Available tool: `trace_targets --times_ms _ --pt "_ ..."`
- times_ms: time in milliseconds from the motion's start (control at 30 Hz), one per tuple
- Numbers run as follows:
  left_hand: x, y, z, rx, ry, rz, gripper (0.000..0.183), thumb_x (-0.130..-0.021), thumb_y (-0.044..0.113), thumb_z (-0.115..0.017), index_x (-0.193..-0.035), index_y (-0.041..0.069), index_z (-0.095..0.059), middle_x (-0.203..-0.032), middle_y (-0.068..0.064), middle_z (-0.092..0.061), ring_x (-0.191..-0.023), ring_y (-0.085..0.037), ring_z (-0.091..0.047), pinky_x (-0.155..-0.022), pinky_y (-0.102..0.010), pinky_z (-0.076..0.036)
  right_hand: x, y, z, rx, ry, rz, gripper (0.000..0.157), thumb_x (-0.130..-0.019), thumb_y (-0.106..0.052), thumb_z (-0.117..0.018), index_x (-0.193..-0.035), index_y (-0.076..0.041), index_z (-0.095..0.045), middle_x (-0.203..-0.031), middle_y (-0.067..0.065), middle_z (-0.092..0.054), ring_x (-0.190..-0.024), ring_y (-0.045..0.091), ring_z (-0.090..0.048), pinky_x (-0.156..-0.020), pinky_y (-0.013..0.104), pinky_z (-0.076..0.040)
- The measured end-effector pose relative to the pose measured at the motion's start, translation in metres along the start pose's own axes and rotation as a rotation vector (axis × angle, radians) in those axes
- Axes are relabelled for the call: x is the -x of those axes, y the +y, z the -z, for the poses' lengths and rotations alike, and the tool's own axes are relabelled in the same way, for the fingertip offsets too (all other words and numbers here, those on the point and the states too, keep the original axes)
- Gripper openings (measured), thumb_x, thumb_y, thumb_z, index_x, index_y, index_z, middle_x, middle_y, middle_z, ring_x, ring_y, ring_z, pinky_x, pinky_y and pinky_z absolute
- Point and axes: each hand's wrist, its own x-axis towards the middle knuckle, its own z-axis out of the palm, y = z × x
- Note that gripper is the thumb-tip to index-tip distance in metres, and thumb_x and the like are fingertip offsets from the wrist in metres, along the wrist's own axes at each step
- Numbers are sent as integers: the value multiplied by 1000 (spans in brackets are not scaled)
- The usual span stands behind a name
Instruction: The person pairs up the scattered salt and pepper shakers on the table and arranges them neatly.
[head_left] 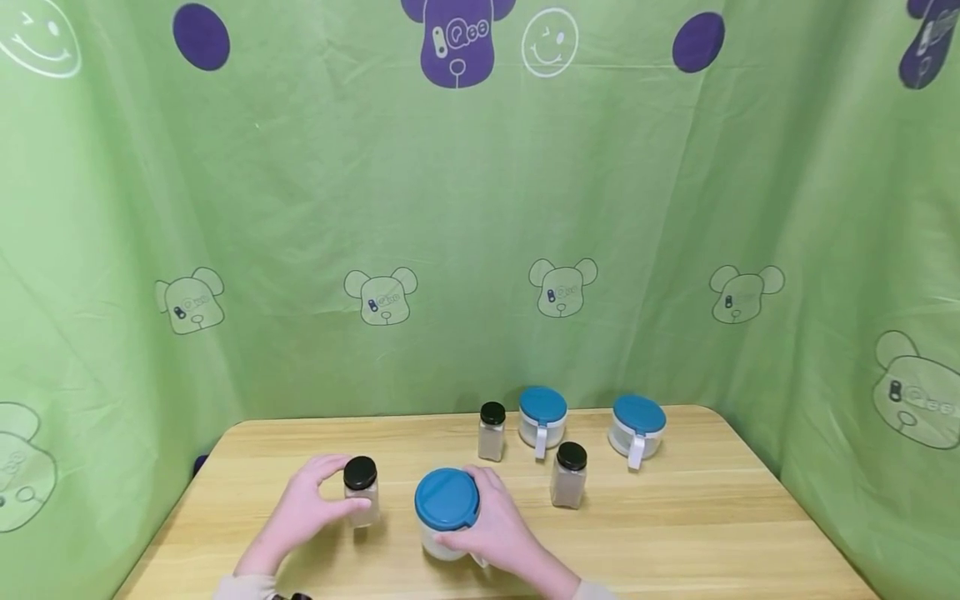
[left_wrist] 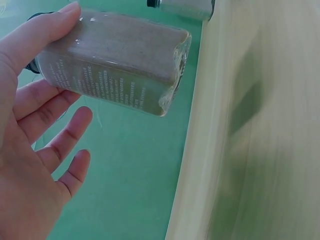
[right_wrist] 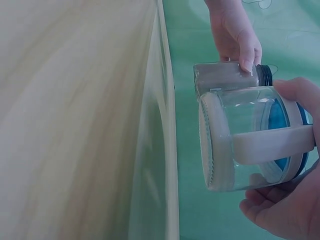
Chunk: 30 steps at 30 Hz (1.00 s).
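Observation:
My left hand (head_left: 306,505) pinches a square spice jar (head_left: 364,510) with a black lid between thumb and fingers. In the left wrist view this jar (left_wrist: 115,55) is filled with greyish powder and carries small white print; the other fingers spread away from it. To its right, my right hand (head_left: 501,525) grips a round glass seasoning pot (head_left: 435,540) with a blue lid. The right wrist view shows the pot's white handle (right_wrist: 272,145), with thumb and fingers around the lid end. Both containers appear held just above the table, apart from each other in the head view.
Behind the hands, a black-lidded jar (head_left: 491,440) stands beside a blue-lidded pot (head_left: 543,412). Another black-lidded jar (head_left: 568,482) is nearer, and a second blue-lidded pot (head_left: 637,425) stands farther right. A green printed curtain (head_left: 480,350) surrounds the wooden table (head_left: 705,517).

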Motion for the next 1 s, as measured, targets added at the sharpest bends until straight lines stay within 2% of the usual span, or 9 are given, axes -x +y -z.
trace_targets --times_ms 133,467,1000 --pt "0 -3 4 1 -8 17 77 -56 54 -75 -118 12 -58 -123 -8 -56 -115 -28 -49 -97 -52 -36 -3 -5 -5 -16 0 0 96 -53 -58 -76 -129 -13 -38 -117 3 -47 -104 20 -52 -85 42 -48" --pt "-1 -16 11 21 -16 37 72 -57 53 -75 -117 18 -58 -123 -5 -56 -116 -27 -48 -98 -53 -35 -9 -12 -18 -32 -7 -12 96 -53 -55 -77 -130 -11 -38 -116 4 -48 -103 21 -52 -84 43 -49" --pt "1 -35 24 -24 -43 88 77 -62 52 -73 -123 10 -53 -129 -14 -50 -120 -34 -43 -98 -58 -30 -15 -23 -38 -49 9 -33 97 -51 -55 -78 -129 -12 -39 -115 3 -48 -103 19 -51 -84 42 -49"
